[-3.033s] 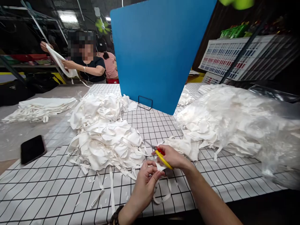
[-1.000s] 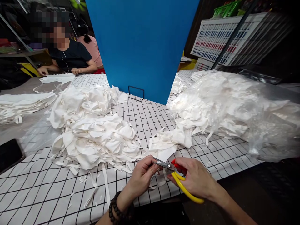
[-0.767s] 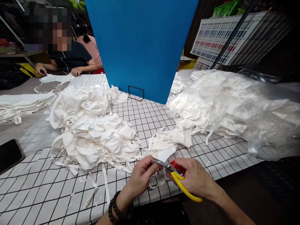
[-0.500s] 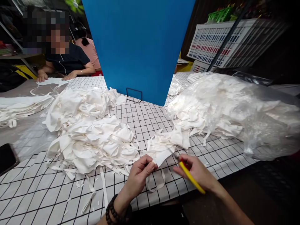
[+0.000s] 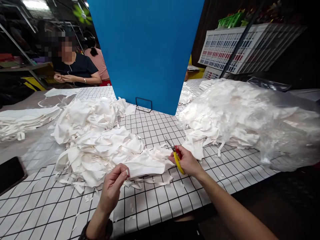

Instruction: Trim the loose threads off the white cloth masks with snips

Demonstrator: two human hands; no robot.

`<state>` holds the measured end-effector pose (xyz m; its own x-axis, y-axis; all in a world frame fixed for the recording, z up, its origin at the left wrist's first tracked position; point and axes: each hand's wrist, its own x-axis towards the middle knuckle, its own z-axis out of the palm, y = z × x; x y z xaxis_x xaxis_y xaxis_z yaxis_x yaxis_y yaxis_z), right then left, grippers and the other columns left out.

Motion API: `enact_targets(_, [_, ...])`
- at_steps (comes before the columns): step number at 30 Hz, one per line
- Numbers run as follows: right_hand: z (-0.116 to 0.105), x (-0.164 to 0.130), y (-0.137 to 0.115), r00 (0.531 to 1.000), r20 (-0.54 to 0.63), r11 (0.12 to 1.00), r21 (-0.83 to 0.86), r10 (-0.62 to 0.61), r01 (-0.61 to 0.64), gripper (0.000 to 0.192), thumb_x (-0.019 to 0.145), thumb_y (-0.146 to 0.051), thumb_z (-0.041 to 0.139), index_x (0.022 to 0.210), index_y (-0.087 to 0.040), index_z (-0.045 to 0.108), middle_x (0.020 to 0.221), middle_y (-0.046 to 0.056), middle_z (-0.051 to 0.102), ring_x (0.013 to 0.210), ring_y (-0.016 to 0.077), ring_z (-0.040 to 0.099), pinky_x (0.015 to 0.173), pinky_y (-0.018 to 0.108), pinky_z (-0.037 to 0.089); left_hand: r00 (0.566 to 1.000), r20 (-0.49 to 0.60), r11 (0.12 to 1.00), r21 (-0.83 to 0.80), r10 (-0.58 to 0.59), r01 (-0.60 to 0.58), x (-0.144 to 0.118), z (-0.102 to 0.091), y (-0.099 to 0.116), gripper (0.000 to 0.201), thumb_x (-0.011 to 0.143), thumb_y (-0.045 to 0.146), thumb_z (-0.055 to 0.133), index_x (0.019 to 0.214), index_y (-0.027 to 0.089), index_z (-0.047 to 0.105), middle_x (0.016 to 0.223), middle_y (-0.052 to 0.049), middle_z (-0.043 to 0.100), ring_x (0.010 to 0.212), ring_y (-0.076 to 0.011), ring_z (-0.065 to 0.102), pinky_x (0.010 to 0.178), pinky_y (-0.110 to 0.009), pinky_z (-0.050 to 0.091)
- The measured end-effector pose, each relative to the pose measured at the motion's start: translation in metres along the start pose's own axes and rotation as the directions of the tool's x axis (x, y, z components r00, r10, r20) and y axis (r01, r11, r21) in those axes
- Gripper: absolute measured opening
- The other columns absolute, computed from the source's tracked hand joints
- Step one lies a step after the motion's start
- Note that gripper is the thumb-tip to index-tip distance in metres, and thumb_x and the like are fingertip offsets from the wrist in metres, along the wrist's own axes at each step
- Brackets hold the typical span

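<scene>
Nothing legible anywhere here: the white rack at the back carries rows of tiny blue and red labels, far too small to read, and the blue board is blank.

- The phone is cut off by the left edge, only part of it shows.
- Most of the snips sit inside the right hand, so just the blade tip and a bit of yellow handle show.
- Can't tell what the left hand pinches; too small.
- The plastic bag runs off the right edge.
- The chart print is too small to read.
</scene>
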<state>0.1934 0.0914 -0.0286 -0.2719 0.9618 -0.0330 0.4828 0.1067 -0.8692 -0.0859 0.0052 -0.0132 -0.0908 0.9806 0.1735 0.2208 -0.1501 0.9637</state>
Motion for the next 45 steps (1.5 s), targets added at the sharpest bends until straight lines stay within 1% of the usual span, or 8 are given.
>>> enact_targets(6, [0.04,0.024,-0.018,1.0,-0.002,0.993,-0.119,0.015,-0.015,0.017,0.068,-0.014,0.068,0.078,-0.02,0.055,0.073,-0.001,0.06,0.071,0.0156,0.055,0.065,0.026,0.038,0.916,-0.377,0.9,0.433,0.139,0.041,-0.026,0.012,0.022,0.024,0.077,0.037,0.065,0.087,0.016,0.065,0.112,-0.013,0.054,0.105,-0.0292,0.051,0.082,-0.038,0.044])
enact_targets(9, [0.038,0.021,-0.02,0.998,-0.047,0.997,-0.074,0.03,-0.034,0.014,0.074,-0.019,0.064,0.084,-0.02,0.055,0.077,-0.001,0.06,0.071,0.0151,0.055,0.063,0.026,0.04,0.952,0.056,0.95,-0.07,-0.301,0.304,-0.04,0.053,0.028,0.035,0.086,0.047,0.056,0.09,0.014,0.068,0.085,-0.009,0.061,0.07,-0.0186,0.056,0.064,-0.032,0.048])
enact_targets(12, [0.026,0.006,-0.021,0.989,-0.114,0.98,0.186,0.092,-0.069,0.025,0.075,-0.035,0.068,0.086,-0.021,0.051,0.077,-0.003,0.057,0.063,0.0123,0.053,0.057,0.024,0.042,0.714,0.499,0.548,-0.46,-0.49,0.698,-0.036,0.102,0.023,0.048,0.088,0.054,0.05,0.096,0.01,0.068,0.087,-0.01,0.063,0.055,-0.0125,0.053,0.049,-0.025,0.044])
enact_targets(19, [0.015,-0.044,-0.039,0.925,-0.29,0.708,0.705,0.246,0.033,0.037,0.063,-0.031,0.084,0.076,-0.02,0.051,0.07,-0.008,0.049,0.051,0.0044,0.041,0.046,0.018,0.034,0.616,0.537,0.039,-0.735,-0.576,0.677,0.001,0.155,0.012,0.029,0.091,0.038,0.057,0.102,0.012,0.064,0.089,-0.005,0.066,0.051,-0.0072,0.05,0.043,-0.02,0.037])
enact_targets(25, [0.003,-0.076,-0.015,0.728,-0.538,0.685,0.717,0.425,0.13,0.036,0.065,-0.031,0.083,0.076,-0.02,0.051,0.067,-0.008,0.047,0.05,0.0047,0.042,0.045,0.016,0.035,0.784,0.246,0.213,-0.877,-0.57,0.43,0.006,0.141,0.016,0.023,0.094,0.026,0.054,0.104,0.009,0.064,0.109,-0.015,0.069,0.096,-0.0215,0.067,0.082,-0.03,0.054])
enact_targets(32, [-0.018,-0.104,0.018,0.854,-0.297,0.904,0.137,0.427,-0.404,0.032,0.066,-0.045,0.077,0.081,-0.021,0.061,0.063,-0.001,0.06,0.053,0.0145,0.053,0.049,0.025,0.043,0.773,0.223,0.239,-0.869,-0.594,0.434,0.002,0.126,0.019,0.008,0.086,0.017,0.066,0.086,0.01,0.062,0.095,-0.011,0.07,0.086,-0.0192,0.068,0.085,-0.034,0.055])
enact_targets(39, [0.002,-0.048,-0.011,0.98,-0.198,0.976,0.217,0.026,0.018,0.03,0.077,-0.034,0.068,0.102,-0.022,0.057,0.099,0.005,0.065,0.086,0.0187,0.062,0.071,0.027,0.051,0.812,0.285,0.327,-0.808,-0.51,0.49,-0.009,0.117,0.022,0.032,0.089,0.036,0.062,0.105,0.007,0.064,0.086,-0.008,0.065,0.05,-0.0033,0.038,0.043,-0.014,0.034])
enact_targets(45, [0.033,-0.017,-0.022,0.998,0.052,0.9,0.435,-0.035,0.009,0.041,0.064,-0.028,0.08,0.097,-0.023,0.055,0.096,0.001,0.065,0.072,0.0149,0.062,0.065,0.028,0.053,0.852,0.301,0.484,-0.72,-0.429,0.498,-0.013,0.105,0.02,0.029,0.081,0.034,0.072,0.094,0.009,0.065,0.089,-0.009,0.068,0.045,-0.0008,0.032,0.043,-0.015,0.027])
